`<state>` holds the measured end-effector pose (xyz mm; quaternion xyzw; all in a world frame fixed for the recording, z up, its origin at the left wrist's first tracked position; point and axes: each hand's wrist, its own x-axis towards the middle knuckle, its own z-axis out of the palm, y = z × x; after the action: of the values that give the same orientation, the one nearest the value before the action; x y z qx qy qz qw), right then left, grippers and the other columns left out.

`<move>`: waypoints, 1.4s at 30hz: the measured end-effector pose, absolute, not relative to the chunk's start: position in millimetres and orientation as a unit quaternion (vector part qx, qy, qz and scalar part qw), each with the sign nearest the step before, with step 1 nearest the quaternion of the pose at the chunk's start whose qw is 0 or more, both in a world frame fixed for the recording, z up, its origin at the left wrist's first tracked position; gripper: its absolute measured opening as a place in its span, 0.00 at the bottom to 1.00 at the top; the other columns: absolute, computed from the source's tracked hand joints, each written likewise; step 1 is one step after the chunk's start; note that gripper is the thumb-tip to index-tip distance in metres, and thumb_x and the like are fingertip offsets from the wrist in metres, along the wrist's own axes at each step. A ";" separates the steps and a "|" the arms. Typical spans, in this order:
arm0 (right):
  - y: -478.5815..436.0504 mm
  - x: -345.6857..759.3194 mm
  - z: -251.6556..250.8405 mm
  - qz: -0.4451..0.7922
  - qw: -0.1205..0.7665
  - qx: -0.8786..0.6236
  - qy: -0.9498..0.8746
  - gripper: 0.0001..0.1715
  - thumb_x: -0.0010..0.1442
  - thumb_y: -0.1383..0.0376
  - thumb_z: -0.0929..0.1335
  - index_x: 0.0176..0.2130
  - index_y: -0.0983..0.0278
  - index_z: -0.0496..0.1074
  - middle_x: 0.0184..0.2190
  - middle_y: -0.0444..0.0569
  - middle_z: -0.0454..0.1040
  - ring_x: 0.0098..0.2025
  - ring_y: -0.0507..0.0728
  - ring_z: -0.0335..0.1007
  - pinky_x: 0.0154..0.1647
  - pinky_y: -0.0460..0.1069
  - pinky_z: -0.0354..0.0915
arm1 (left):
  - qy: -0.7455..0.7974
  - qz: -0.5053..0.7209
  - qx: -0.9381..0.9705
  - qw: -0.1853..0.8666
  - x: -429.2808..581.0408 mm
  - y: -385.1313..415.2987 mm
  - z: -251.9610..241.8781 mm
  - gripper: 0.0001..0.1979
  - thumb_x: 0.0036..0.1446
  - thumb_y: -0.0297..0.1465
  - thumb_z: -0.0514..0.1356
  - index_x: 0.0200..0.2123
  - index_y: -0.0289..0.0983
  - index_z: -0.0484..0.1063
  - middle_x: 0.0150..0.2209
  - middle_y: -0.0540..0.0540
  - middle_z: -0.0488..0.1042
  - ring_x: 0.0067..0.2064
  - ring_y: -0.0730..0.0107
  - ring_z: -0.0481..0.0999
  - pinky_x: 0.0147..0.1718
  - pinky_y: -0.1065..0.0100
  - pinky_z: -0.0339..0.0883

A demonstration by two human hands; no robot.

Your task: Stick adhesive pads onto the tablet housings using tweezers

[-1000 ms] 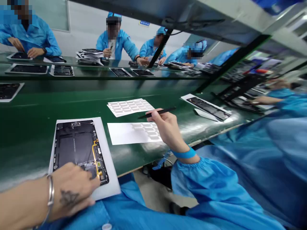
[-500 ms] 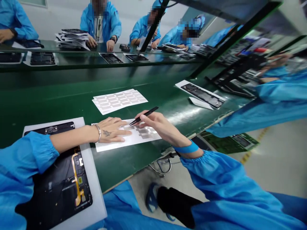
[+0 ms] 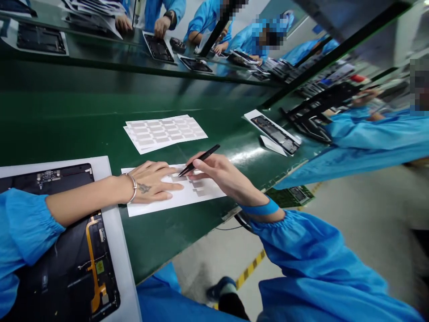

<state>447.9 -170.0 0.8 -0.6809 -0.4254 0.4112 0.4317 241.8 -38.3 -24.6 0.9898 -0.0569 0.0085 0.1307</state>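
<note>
My left hand [image 3: 152, 184], fingers spread, lies flat on a white sheet [image 3: 144, 209] that bears rows of small grey stickers [image 3: 201, 190]. My right hand [image 3: 221, 174] grips black tweezers [image 3: 208, 153] like a pen. The tweezers' tips point down at the sheet just beside my left fingertips; whether they pinch a sticker is too small to tell. Under my left forearm, an opened tablet housing [image 3: 63, 264] with an orange flex cable [image 3: 94, 273] rests on a white backing [image 3: 115, 255].
More sticker sheets [image 3: 164, 133] lie behind my hands on the green bench [image 3: 161, 241]. To the right sits another device housing [image 3: 276, 134] on white paper, near a co-worker's blue sleeve [image 3: 375, 138]. Across the bench, a co-worker's hand [image 3: 162, 26] touches a device [image 3: 158, 47].
The view has shifted, and the tablet housing appears farther left. My hands keep nearly the same pose on the sheet. Across the bench, a co-worker's hand has moved onto a device.
</note>
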 end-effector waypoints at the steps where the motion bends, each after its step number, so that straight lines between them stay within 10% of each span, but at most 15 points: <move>1: -168.7 447.6 2.3 0.414 0.426 -0.681 -0.427 0.25 0.55 0.44 0.74 0.36 0.63 0.76 0.31 0.50 0.81 0.36 0.57 0.79 0.39 0.53 0.77 | -0.059 0.013 0.989 0.133 241.8 -38.5 -24.3 0.20 0.72 0.39 0.49 0.64 0.51 0.65 0.70 0.43 0.54 0.68 0.53 0.54 0.60 0.53 0.52; 26: -160.6 447.4 9.2 0.405 0.382 -0.703 -0.443 0.25 0.55 0.44 0.74 0.34 0.63 0.77 0.28 0.48 0.78 0.33 0.55 0.76 0.36 0.52 0.77 | -0.058 -0.006 0.993 0.107 243.9 -42.6 -19.4 0.20 0.72 0.38 0.51 0.64 0.52 0.65 0.69 0.43 0.56 0.68 0.53 0.55 0.59 0.54 0.54; 42: -181.8 405.6 35.1 0.296 0.597 -0.672 -0.323 0.25 0.44 0.41 0.78 0.29 0.58 0.79 0.27 0.47 0.71 0.33 0.58 0.70 0.41 0.57 0.72 | -0.026 -0.026 0.997 0.065 217.8 -35.4 8.3 0.26 0.71 0.44 0.52 0.69 0.50 0.58 0.72 0.44 0.49 0.71 0.53 0.50 0.64 0.56 0.50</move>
<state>405.6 -181.8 35.1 -0.6718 -0.3234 0.2962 0.5969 217.8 -35.4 8.3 0.9972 -0.0258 -0.0263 0.0651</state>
